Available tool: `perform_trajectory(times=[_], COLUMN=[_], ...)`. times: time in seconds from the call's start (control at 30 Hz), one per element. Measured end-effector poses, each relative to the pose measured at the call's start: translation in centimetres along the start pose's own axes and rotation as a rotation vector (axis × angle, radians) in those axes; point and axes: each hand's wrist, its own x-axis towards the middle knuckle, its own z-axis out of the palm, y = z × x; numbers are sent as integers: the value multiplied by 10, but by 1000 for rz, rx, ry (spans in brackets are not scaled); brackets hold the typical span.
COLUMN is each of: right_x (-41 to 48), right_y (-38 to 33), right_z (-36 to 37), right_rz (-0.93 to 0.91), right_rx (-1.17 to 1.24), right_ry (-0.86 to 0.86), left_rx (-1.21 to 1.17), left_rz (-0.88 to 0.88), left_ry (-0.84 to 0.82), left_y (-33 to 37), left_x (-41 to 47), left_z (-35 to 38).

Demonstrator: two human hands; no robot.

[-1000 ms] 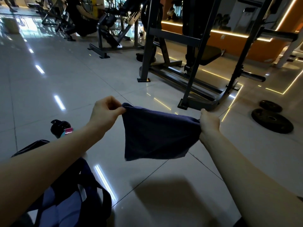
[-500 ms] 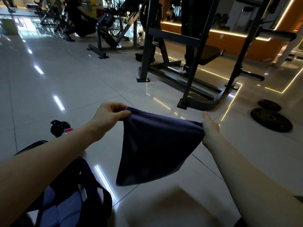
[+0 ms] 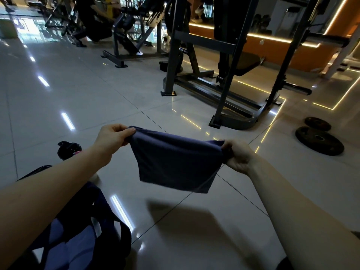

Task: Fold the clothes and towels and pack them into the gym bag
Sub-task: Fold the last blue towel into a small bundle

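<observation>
Both hands up in front, navy cloth point(image 3: 176, 162) stretched between them, hanging in air above glossy tile floor point(image 3: 58, 98). Left hand point(image 3: 113, 138) pinching top left corner, fingers curled over edge. Right hand point(image 3: 238, 155) gripping top right corner, fabric bunched in fist. Cloth looks folded over, lower edge dangling free, shadow on floor below. Gym bag point(image 3: 81, 230) down at lower left, open, bluish stuff inside. Black bottle point(image 3: 68, 149) just beyond bag. Weight plates point(image 3: 319, 140) on floor far right, squat rack point(image 3: 224, 75) behind.
</observation>
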Motion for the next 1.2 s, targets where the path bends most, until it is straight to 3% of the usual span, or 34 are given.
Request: perform_trajectory(times=[0.17,0.3,0.37,0.47,0.53,0.63,0.8,0.87,0.93,1.1,1.2], right_x=[7,10,5,-7,-4,4,0,-1,-1,14,16], right_y=[4,5,0,-13,-15,-12,-17,-19,-16,-3,1], right_z=[-3,-10,-14,-23,-24,-21,-30,-33,-31,-31,-35], right_rz=[-129,-250,-261,-193,-197,-249,-203,-226,-276,-387,-385], right_rx=[-216,-63,-43,-108,-138,-88,-125,-98,-65,-116,-104], right_ry=[112,274,150,-215,-182,93,-169,-188,-129,240,266], left_rx=[-143,-105,-91,-228,-266,-235,-186,-190,-206,-354,-374], left_rz=[-54,-59,-56,-119,-136,-136,-138,-133,-132,-109,-110], left_ry=[-64,-98,-126,-203,-178,-125,-103,-108,-117,-205,-226], left_y=[-4,-7,-7,-6,-8,-13,-20,-22,-22,-15,-11], left_x=[7,9,9,11,15,19,19,20,19,13,10], left_z=[-4,-10,-9,-11,-15,-16,-19,-22,-22,-11,-9])
